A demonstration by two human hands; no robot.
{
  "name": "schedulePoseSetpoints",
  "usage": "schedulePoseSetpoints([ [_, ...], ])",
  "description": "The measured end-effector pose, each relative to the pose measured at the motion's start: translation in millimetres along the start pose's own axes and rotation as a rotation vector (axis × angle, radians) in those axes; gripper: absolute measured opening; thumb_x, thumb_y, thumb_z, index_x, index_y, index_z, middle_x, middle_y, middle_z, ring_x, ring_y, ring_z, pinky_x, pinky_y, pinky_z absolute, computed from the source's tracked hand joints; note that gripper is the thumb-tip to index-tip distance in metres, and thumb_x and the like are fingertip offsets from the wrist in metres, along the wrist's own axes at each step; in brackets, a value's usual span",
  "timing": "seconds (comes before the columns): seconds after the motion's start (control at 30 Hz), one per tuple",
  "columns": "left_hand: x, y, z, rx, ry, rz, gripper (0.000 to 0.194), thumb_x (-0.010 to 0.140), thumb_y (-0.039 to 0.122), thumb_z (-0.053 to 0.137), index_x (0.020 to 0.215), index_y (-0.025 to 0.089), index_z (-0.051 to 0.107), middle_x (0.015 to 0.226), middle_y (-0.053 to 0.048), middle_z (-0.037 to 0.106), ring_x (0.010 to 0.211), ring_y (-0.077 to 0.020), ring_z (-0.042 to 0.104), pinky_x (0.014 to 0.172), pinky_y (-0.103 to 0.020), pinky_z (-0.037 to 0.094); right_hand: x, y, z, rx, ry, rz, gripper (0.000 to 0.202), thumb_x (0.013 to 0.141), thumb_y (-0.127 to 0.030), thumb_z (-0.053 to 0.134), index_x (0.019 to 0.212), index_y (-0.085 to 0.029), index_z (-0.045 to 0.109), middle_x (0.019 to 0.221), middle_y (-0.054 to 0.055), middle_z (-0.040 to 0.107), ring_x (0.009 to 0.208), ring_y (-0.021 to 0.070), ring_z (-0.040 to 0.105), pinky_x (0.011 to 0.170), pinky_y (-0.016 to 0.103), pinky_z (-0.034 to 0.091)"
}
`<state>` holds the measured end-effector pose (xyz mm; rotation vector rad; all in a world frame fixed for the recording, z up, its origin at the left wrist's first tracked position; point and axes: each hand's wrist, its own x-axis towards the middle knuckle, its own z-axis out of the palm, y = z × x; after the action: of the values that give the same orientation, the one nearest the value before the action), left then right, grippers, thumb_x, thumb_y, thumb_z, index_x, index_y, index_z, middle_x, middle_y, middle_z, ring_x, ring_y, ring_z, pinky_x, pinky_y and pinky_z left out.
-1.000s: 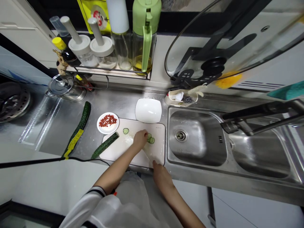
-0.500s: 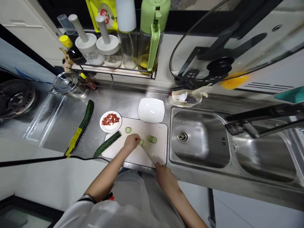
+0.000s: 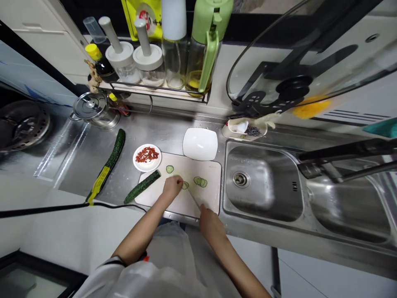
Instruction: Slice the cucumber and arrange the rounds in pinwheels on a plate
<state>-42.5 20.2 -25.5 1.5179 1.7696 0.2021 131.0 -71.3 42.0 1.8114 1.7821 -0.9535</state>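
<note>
On the white cutting board [image 3: 176, 205], my left hand [image 3: 172, 187] is closed, its fingertips pinched at the edge of a thin cucumber slice [image 3: 185, 185]. My right hand [image 3: 212, 225] grips a knife [image 3: 194, 197] by its handle at the board's front edge. The blade points forward and left, its tip close to that slice. Several overlapping cucumber slices [image 3: 200, 181] lie to the right, and one slice [image 3: 169, 169] lies farther back. A cut cucumber piece [image 3: 142, 187] rests across the board's left edge, left of my left hand.
Behind the board stand a plate of chopped red pieces [image 3: 147, 155] and a white dish [image 3: 200, 143]. A whole cucumber [image 3: 113, 155] with a yellow label lies left. The double sink [image 3: 263, 182] is right; a faucet [image 3: 341, 157] reaches over it. A condiment shelf [image 3: 155, 89] hangs behind.
My right hand has moved the knife slightly forward and left, toward the slice by my left fingertips. My left hand stays nearly in place. The whole view has shifted a little.
</note>
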Motion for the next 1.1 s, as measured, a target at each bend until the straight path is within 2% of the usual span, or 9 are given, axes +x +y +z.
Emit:
schedulePoseSetpoints([
  [0.2, 0.4, 2.6, -0.8, 0.012, -0.008, -0.020, 0.022, 0.075, 0.013, 0.052, 0.079, 0.021, 0.072, 0.080, -0.001, 0.071, 0.076, -0.0133, 0.061, 0.071, -0.021, 0.041, 0.7, -3.4, 1.3, -0.023, 0.013, -0.018, 0.039, 0.084, 0.000, 0.028, 0.112, -0.012, 0.052, 0.095, 0.015, 0.066, 0.094, 0.0204, 0.065, 0.071, 0.025, 0.046],
  [0.37, 1.9, 1.9, 0.0, 0.006, -0.008, -0.041, 0.021, 0.075, 0.015, 0.053, 0.082, 0.022, 0.072, 0.083, -0.002, 0.072, 0.079, -0.0141, 0.062, 0.073, -0.022, 0.042, 0.6, -5.1, 0.6, -0.025, 0.040, -0.019, 0.040, 0.083, 0.002, 0.027, 0.110, -0.013, 0.053, 0.094, 0.014, 0.066, 0.093, 0.0219, 0.065, 0.069, 0.027, 0.047],
  [0.73, 2.9, -1.3, 2.0, 0.003, -0.004, -0.010, 0.019, 0.074, 0.015, 0.054, 0.078, 0.021, 0.071, 0.080, -0.002, 0.071, 0.076, -0.0135, 0.062, 0.071, -0.022, 0.041, -3.3, -10.7, -16.6, -0.042, -0.017, -0.007, 0.041, 0.085, 0.000, 0.026, 0.110, -0.013, 0.055, 0.098, 0.016, 0.067, 0.098, 0.0229, 0.065, 0.071, 0.027, 0.049],
  [1.1, -1.0, 5.3, -2.8, 0.018, -0.017, -0.012, 0.018, 0.076, 0.016, 0.055, 0.082, 0.021, 0.071, 0.081, -0.002, 0.071, 0.077, -0.0134, 0.061, 0.072, -0.022, 0.041, -21.3, 5.3, -9.5, -0.048, -0.066, 0.033, 0.045, 0.084, 0.003, 0.025, 0.114, -0.010, 0.056, 0.099, 0.016, 0.068, 0.093, 0.0221, 0.066, 0.073, 0.027, 0.048],
])
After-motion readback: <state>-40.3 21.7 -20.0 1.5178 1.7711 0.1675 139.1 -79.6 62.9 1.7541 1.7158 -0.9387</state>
